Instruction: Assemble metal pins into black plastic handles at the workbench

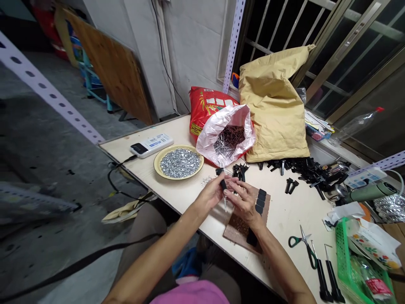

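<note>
My left hand and my right hand meet above the table, pinching a small black plastic piece. A thin metal nail sticks down from between my fingers. Under my right hand lies a brown board with several black strips along it. Just beyond my hands stand a few black plastic parts. Farther back, a white woven bag holds metal nails, and a round plate holds small silver pieces.
A pile of black parts covers the far table. Kraft paper and red bags stand behind. Scissors, black-handled tools and a green basket sit right. The table's front edge runs before me.
</note>
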{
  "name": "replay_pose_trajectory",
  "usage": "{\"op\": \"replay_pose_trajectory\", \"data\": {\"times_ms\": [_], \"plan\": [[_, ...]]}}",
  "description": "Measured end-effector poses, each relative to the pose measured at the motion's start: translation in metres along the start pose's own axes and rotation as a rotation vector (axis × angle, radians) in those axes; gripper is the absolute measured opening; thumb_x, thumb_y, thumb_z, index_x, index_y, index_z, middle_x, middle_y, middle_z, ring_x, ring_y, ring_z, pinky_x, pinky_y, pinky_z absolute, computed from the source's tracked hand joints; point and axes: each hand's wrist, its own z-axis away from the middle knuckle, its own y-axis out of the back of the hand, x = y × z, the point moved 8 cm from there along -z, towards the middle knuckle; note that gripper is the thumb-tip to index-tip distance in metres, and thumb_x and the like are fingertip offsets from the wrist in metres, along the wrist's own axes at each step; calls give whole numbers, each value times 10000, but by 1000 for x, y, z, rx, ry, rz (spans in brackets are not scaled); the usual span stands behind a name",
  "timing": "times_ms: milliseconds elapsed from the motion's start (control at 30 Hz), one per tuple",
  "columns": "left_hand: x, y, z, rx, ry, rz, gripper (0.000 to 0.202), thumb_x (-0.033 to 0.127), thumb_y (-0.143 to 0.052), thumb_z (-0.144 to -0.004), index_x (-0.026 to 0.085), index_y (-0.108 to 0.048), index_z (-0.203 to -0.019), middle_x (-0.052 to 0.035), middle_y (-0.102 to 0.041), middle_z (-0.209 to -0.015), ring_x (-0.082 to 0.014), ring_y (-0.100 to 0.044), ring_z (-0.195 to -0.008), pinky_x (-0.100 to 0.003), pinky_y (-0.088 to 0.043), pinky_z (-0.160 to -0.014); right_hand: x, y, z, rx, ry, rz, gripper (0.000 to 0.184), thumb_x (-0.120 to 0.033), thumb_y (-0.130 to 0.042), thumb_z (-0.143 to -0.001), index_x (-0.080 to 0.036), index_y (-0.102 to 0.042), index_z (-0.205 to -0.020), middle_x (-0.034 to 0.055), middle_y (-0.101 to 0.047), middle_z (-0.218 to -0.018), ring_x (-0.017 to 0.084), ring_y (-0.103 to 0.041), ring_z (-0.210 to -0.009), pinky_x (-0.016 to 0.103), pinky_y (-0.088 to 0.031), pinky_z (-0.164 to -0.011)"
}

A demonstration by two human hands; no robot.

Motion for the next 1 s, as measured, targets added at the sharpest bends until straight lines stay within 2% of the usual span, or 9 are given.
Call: {"op": "replay_pose_trajectory", "data": {"times_ms": [133,300,467,533,600,700,733,833,1000], "plan": [[-30,-11,4,-27,111,112,169,219,-651,-779,115,-607,-652,-20,-604,-579,-62,-528,-454,-143,-426,-397,-16,8,0,-12,79,32,359,-137,-483,-901,-303,-592,-1200,25,-652,-1166,205,-490,-1212,417,-463,-973],[-44,-4,7,-12,251,109,173,165,-625,-785,110,-611,-622,-13,-571,-519,-47,-424,-372,-169,-334,-343,-26,5,5,-129,220,12,344,-127,-412,-926,-272,-601,-1174,32,-647,-1175,183,-498,-1217,424,-449,-998],[-43,-7,14,-83,228,-45,262,352,-686,-735,146,-591,-605,-5,-549,-505,-76,-456,-397,-192,-356,-390,-27,8,8,-115,196,36,291,-155,-388,-943,-285,-634,-1028,10,-687,-1083,166,-571,-1129,399,-492,-942],[-43,-3,16,-121,191,-214,340,461,-627,-753,152,-595,-614,-26,-561,-538,-118,-503,-443,-232,-406,-434,-26,19,4,-4,112,-15,250,-179,-384,-945,-271,-601,-1030,30,-692,-1047,181,-602,-1080,417,-511,-903],[-26,13,13,-32,-3,-513,331,453,-548,-803,159,-622,-671,-52,-587,-609,-163,-553,-531,-261,-438,-496,-21,37,1,157,-13,-82,226,-177,-385,-939,-259,-550,-1072,44,-697,-971,186,-644,-978,417,-533,-839],[25,40,19,336,-508,-1105,194,258,-475,-852,178,-652,-838,-75,-602,-779,-192,-585,-698,-260,-435,-602,-1,53,4,274,-310,-100,214,-191,-403,-929,-234,-536,-1091,34,-680,-824,164,-660,-742,335,-550,-668],[35,45,20,434,-589,-1282,218,200,-439,-860,179,-651,-910,-87,-597,-837,-198,-587,-726,-266,-428,-620,8,54,7,269,-423,-92,215,-211,-412,-926,-221,-547,-1093,31,-670,-792,155,-646,-683,310,-539,-623],[44,57,9,574,-561,-1689,352,89,-335,-866,170,-609,-1073,-111,-576,-928,-199,-586,-697,-281,-402,-607,28,58,23,253,-701,-101,274,-288,-441,-912,-184,-560,-1136,28,-653,-763,132,-611,-609,277,-520,-582],[43,59,-5,572,-406,-1979,390,75,-284,-876,157,-601,-1088,-131,-569,-1011,-212,-601,-720,-288,-386,-589,43,77,51,299,-919,-141,318,-358,-494,-881,-169,-587,-1118,14,-652,-734,121,-581,-579,269,-516,-576]]}}
